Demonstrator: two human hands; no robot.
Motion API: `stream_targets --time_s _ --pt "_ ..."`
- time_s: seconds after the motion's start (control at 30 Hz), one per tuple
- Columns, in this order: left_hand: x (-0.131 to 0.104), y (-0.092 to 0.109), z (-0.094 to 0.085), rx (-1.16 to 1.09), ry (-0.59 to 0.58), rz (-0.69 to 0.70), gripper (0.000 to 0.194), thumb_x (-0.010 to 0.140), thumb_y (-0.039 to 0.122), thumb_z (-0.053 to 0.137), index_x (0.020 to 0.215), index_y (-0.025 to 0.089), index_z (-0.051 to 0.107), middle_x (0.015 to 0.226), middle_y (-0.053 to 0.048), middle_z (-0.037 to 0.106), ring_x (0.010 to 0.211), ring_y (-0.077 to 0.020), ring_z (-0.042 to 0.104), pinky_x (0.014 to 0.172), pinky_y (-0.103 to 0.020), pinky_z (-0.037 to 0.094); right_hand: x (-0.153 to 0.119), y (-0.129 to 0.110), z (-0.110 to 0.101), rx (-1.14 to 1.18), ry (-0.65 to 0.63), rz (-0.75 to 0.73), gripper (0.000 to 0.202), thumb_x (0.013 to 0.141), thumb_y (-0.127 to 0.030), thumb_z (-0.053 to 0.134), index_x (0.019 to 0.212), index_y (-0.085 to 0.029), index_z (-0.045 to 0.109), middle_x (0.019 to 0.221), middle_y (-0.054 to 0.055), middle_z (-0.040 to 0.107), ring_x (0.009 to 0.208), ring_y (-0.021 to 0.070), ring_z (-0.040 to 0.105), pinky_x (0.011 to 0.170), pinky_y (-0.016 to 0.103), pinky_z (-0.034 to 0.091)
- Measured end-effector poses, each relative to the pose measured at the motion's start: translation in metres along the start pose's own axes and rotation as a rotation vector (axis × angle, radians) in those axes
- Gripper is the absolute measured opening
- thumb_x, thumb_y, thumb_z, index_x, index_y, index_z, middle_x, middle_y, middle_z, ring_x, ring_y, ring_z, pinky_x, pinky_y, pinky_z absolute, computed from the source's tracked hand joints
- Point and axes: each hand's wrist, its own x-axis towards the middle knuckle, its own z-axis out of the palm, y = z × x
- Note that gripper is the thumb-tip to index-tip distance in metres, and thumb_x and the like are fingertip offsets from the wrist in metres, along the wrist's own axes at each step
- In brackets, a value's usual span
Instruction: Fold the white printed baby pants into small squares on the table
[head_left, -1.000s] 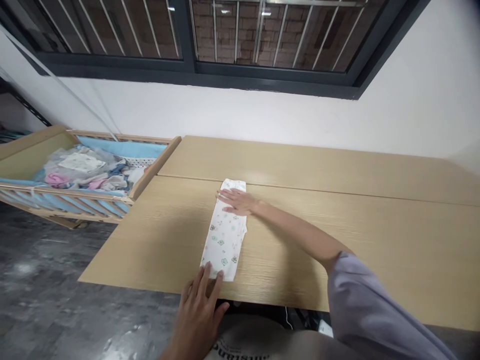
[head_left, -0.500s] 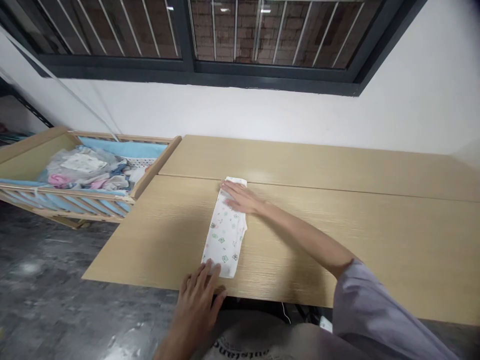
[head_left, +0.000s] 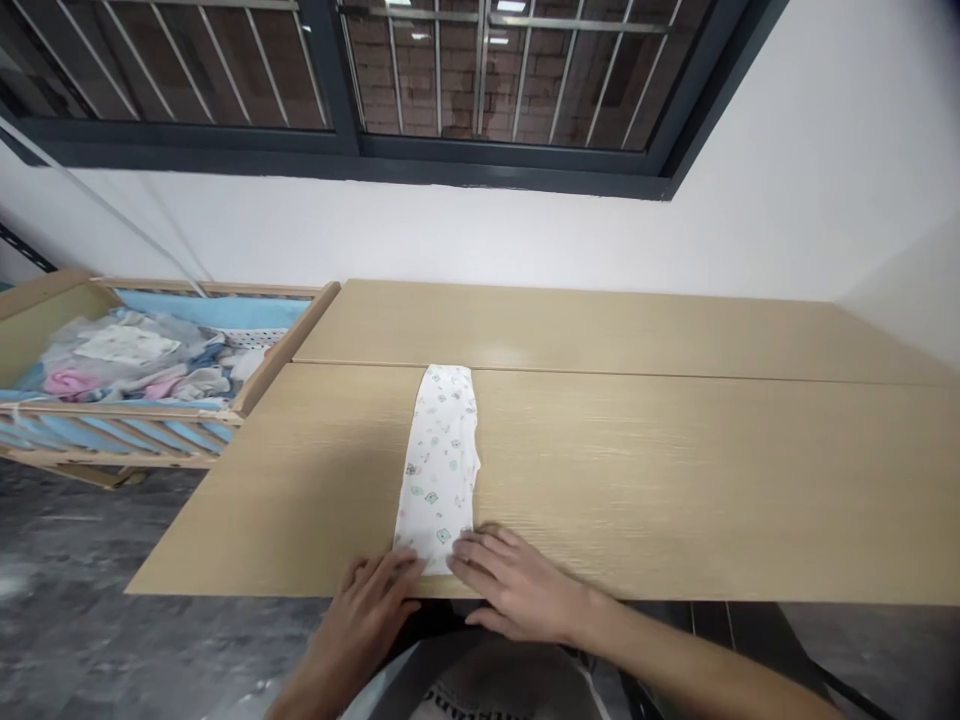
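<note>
White folded baby pants with a small green and pink print lie lengthwise on the wooden table, their lower end close to the front edge. At the lower left corner, the fingertips of my left hand rest on the cloth, fingers stretched out. My right hand touches the lower right corner, its fingers extended and its thumb apart, lower down. Neither hand lifts the fabric.
The wooden table has a seam running across it and stands against a white wall. To the left is a wooden crib with blue lining, holding a pile of clothes. A barred window is above.
My right hand has come from the far end of the pants down to the near right corner. My left hand stays by the near left corner. The view has shifted slightly.
</note>
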Motion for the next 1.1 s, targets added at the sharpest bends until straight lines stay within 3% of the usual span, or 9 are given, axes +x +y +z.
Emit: stream_targets --time_s 0.1,0.2,0.33,0.47,0.57,0.67,0.8,0.9,1.1 --pt "-0.005 0.007 -0.001 -0.068 -0.013 0.065 0.038 0.093 0.003 0.050 0.122 0.026 0.062 0.113 -0.003 0.072 0.100 -0.0190 0.065 0.092 -0.033 0.046 -0.014 -0.015 0.021 -0.059 0.122 0.031 0.033 0.102 -0.022 0.051 0.134 -0.013 0.057 0.124 0.013 0.068 0.121 0.0256 0.057 0.109 0.043 0.043" --pt "-0.007 0.016 -0.008 -0.135 -0.012 0.139 0.041 0.091 -0.002 0.047 0.122 0.022 0.061 0.111 -0.005 0.071 0.099 -0.0191 0.064 0.093 -0.033 0.048 -0.023 -0.029 0.028 -0.029 0.219 0.066 0.031 0.101 -0.010 0.044 0.128 -0.013 0.060 0.113 0.012 0.071 0.110 0.0249 0.061 0.103 0.044 0.047" --pt "0.003 0.022 -0.024 -0.171 0.059 0.162 0.038 0.093 -0.001 0.045 0.119 0.021 0.061 0.105 -0.004 0.071 0.094 -0.0168 0.064 0.091 -0.030 0.050 -0.022 -0.036 0.005 0.159 0.271 0.182 0.027 0.099 -0.011 0.047 0.121 -0.018 0.061 0.105 0.009 0.071 0.097 0.0232 0.063 0.092 0.043 0.053" --pt "0.032 0.018 -0.033 -0.177 0.199 0.029 0.041 0.097 0.003 0.046 0.130 0.023 0.058 0.111 -0.006 0.067 0.100 -0.0150 0.064 0.090 -0.028 0.052 -0.005 -0.020 -0.035 0.424 0.313 0.309 0.020 0.100 -0.019 0.052 0.118 -0.022 0.061 0.105 0.008 0.069 0.101 0.0231 0.064 0.090 0.044 0.055" --pt "0.070 0.004 -0.033 -0.186 0.338 -0.096 0.038 0.099 0.010 0.050 0.132 0.026 0.059 0.111 -0.006 0.066 0.098 -0.0141 0.066 0.089 -0.027 0.053 0.020 0.010 -0.058 0.543 0.371 0.349 0.019 0.100 -0.023 0.053 0.117 -0.023 0.061 0.108 0.007 0.067 0.101 0.0214 0.064 0.087 0.040 0.055" --pt "0.118 -0.020 -0.031 -0.249 0.444 -0.215 0.024 0.100 0.021 0.052 0.121 0.024 0.065 0.107 -0.006 0.070 0.099 -0.0166 0.067 0.089 -0.028 0.053 0.054 0.054 -0.068 0.507 0.448 0.407 0.016 0.096 -0.024 0.057 0.111 -0.022 0.064 0.102 0.006 0.067 0.091 0.0193 0.063 0.080 0.035 0.052" --pt "0.182 -0.060 -0.025 -0.274 0.286 -0.389 0.025 0.100 0.026 0.048 0.111 0.020 0.070 0.113 -0.008 0.073 0.110 -0.0226 0.065 0.102 -0.037 0.049 0.101 0.125 -0.061 0.509 0.543 0.492 0.021 0.089 -0.024 0.062 0.109 -0.020 0.066 0.091 0.003 0.066 0.078 0.0161 0.060 0.072 0.030 0.049" --pt "0.220 -0.088 -0.009 -0.266 0.189 -0.492 0.026 0.097 0.022 0.049 0.109 0.019 0.072 0.116 -0.009 0.074 0.112 -0.0231 0.064 0.103 -0.036 0.047 0.127 0.172 -0.047 0.553 0.509 0.616 0.019 0.084 -0.021 0.063 0.103 -0.018 0.066 0.086 0.002 0.066 0.074 0.0146 0.060 0.071 0.027 0.048" --pt "0.257 -0.122 0.032 -0.250 0.040 -0.576 0.023 0.094 0.017 0.053 0.106 0.016 0.073 0.114 -0.012 0.075 0.104 -0.0207 0.066 0.092 -0.030 0.048 0.149 0.220 -0.021 0.521 0.452 0.764 0.007 0.082 -0.016 0.062 0.088 -0.016 0.065 0.083 0.003 0.067 0.074 0.0150 0.059 0.072 0.028 0.047"
